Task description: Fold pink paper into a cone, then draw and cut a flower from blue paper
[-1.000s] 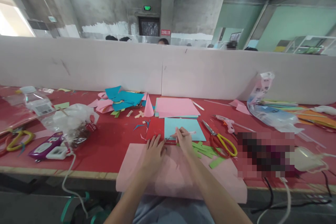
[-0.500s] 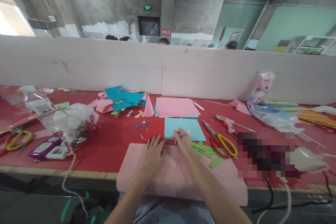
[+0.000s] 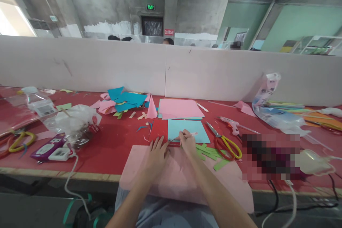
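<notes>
My left hand (image 3: 158, 153) lies flat, fingers stretched, over the near edge of a red paper piece (image 3: 157, 130) and a large pink sheet (image 3: 184, 185). Pinched in my right hand (image 3: 187, 144) is a slim white-pink pen-like tool (image 3: 194, 134), its dark end pointing left near my left fingertips. Whether that is a pen or a knife, I cannot tell. Beneath the right hand rests a light blue paper (image 3: 199, 128). Green paper strips (image 3: 208, 151) lie beside it, next to yellow-and-red-handled scissors (image 3: 226, 145).
A pink paper stack (image 3: 181, 108) and a pink cone (image 3: 152, 107) stand behind. Blue scraps (image 3: 128, 100), a plastic bag (image 3: 76, 121), a bottle (image 3: 34, 101) and a purple device (image 3: 49, 148) are left. Right are a glue gun (image 3: 231, 124) and plastic packaging (image 3: 275, 112). A white partition (image 3: 213, 74) borders the table.
My right hand has shifted very slightly to the right with the tool. My left hand stays in place, and the view has moved a little.
</notes>
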